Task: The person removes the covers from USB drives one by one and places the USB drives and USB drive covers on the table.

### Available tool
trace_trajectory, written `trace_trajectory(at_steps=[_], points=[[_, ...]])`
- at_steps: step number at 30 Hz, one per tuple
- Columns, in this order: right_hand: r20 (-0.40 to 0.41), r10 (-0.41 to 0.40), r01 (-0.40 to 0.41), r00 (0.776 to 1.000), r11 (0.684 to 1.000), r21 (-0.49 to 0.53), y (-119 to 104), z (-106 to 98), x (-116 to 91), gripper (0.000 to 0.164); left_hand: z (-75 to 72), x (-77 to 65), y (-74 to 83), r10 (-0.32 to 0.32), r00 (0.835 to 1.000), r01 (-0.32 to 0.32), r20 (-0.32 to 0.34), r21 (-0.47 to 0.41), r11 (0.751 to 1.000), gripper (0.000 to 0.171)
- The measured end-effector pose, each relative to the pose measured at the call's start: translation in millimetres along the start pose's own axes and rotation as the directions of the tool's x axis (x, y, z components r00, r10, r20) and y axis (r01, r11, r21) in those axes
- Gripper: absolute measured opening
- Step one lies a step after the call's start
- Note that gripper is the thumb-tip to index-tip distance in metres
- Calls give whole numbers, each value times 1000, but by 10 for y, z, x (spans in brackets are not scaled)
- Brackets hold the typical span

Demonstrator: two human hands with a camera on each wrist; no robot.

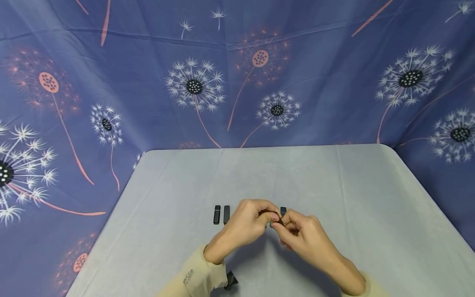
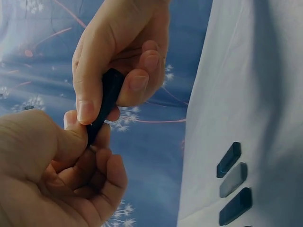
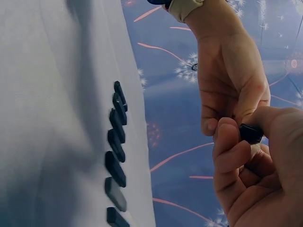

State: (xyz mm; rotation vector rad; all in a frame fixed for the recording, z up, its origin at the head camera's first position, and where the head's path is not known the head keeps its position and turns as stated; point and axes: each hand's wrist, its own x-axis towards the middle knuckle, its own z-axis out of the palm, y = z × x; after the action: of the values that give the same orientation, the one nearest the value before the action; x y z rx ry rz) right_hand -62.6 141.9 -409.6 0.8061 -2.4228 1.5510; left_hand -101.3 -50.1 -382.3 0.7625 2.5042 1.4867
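Both hands meet over the table, holding one small black USB flash drive (image 2: 109,94) between them. My left hand (image 1: 249,220) pinches one end between thumb and forefinger. The other end is gripped by the thumb and fingers of my right hand (image 1: 308,235). In the right wrist view only a short dark end of the drive (image 3: 251,134) shows; fingers cover the rest. Beyond the hands, similar sticks lie in a row: a black one with a thin pale band (image 1: 217,214), a greyer one (image 1: 226,214), and another (image 1: 283,210) partly behind the right fingers.
The right wrist view shows several sticks of the row, one a lighter grey (image 3: 115,194). A dark angular object (image 1: 231,280) lies by the left sleeve. The pale table (image 1: 178,173) meets a blue dandelion-print cloth (image 1: 230,115) at its back and sides.
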Motion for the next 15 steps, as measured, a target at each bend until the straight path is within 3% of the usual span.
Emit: trace_trajectory(at_steps=[5,15], points=[[7,36,-36,999,999,15,8,24,-49,22,24,-10,-37,-16,1000,16,17,8,1000,14],[2,54,-54,999,998,35,-6,25,-37,22,15,-12,-25,17,1000,-17,-5,19,1000,13]])
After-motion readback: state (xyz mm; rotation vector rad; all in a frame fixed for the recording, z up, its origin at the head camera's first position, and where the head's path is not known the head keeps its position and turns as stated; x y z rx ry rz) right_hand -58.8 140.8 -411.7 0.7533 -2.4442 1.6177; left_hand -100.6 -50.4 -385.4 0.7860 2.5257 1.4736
